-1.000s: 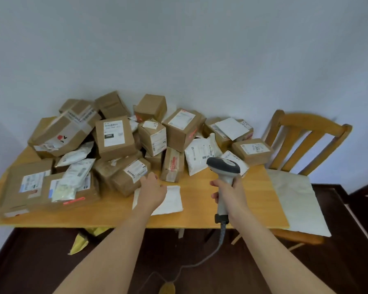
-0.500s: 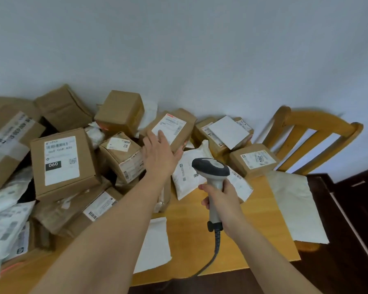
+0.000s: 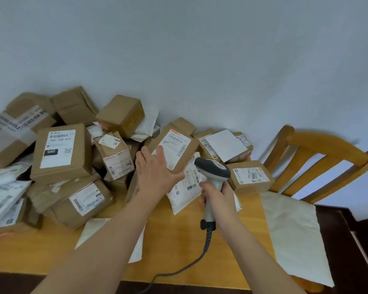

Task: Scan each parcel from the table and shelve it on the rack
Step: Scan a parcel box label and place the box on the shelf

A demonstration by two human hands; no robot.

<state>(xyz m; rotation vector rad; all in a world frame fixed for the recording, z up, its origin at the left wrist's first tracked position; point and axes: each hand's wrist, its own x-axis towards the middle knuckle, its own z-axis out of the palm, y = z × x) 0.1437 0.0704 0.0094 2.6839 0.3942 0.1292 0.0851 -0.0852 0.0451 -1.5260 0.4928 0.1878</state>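
Observation:
A heap of brown cardboard parcels and white mailer bags covers the wooden table [image 3: 179, 247]. My left hand [image 3: 155, 172] reaches into the heap with fingers spread and touches the lower edge of a tilted brown box with a white label [image 3: 179, 147]. My right hand [image 3: 218, 198] grips the handle of a grey-and-white barcode scanner [image 3: 214, 169], whose head points towards the heap. Just behind the scanner lies a white mailer bag [image 3: 185, 187]. A box marked 060 [image 3: 60, 149] sits at the left, a box marked 2004 [image 3: 250, 177] at the right.
The scanner's cable [image 3: 191, 264] trails over the table's front edge. A flat white sheet [image 3: 89, 232] lies under my left forearm. At the right stands a wooden chair [image 3: 319, 153] with a white cloth [image 3: 293, 234] on its seat. A plain wall rises behind the heap.
My left hand left the table front and reached up to the labelled brown box. The view moved closer to the heap. The scanner stayed in my right hand, slightly raised.

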